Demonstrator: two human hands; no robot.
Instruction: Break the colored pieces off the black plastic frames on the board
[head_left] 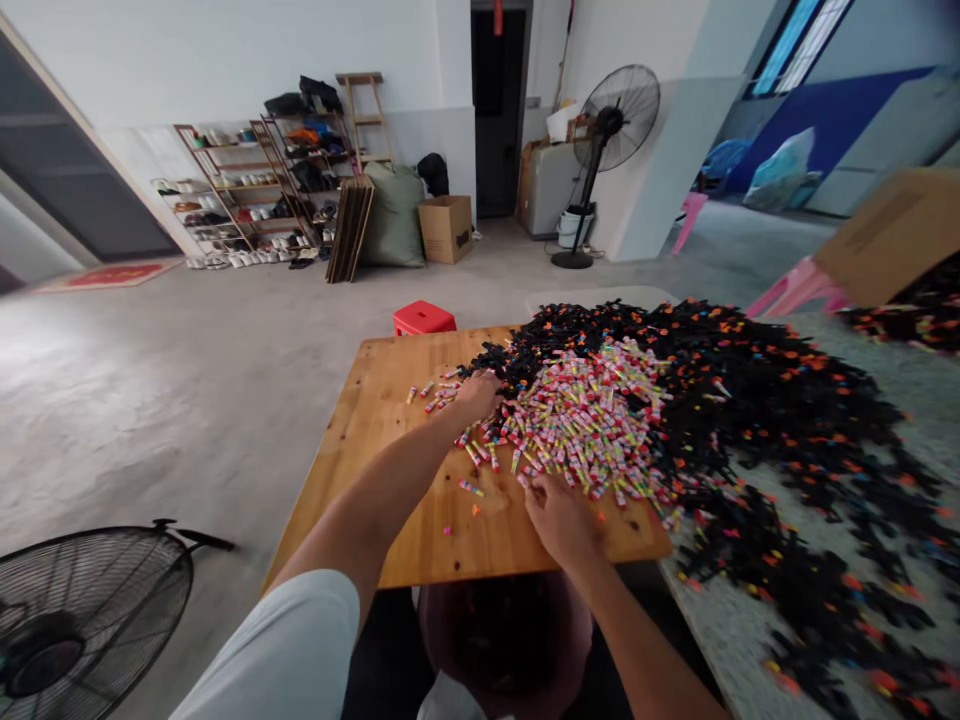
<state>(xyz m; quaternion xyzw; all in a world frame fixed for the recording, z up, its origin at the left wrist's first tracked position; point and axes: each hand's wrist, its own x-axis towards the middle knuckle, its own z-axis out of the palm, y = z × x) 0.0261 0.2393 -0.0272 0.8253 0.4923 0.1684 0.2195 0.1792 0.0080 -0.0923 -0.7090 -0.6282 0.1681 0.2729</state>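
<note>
Tubes, small and printed, lie heaped [592, 420] on the right part of the wooden table [375, 400], black pieces [720, 370] banked behind and to the right, orange bits among them. Step in hand, my guess: working small pieces loose from the heap with both hands. To do it well, I'd take from the near edge, where tubes lie thin, pinch lightly by the sides, and lift one clear before touching the next; digging into the middle could bring neighbours sliding down. Loose tube [471, 488], pink bit [448, 531] and orange bit [475, 510] lie on bare wood, easy to brush off, so sleeves and wrists should ride high.

Pose: left hand [480, 393] is stretched far forward, back of hand up, at the left border of the heap where black pieces meet tubes; fingertips hidden, can't tell if closed on anything. Right hand [559, 515] sits nearer me, wrist low over the table, fingers curled toward the heap's near edge, thumb and fingertips close together by a tube end; can't tell if it's gripped. Forearms come in from opposite sides, left one longer reach. Basin [431, 625] is below the table edge.
</note>
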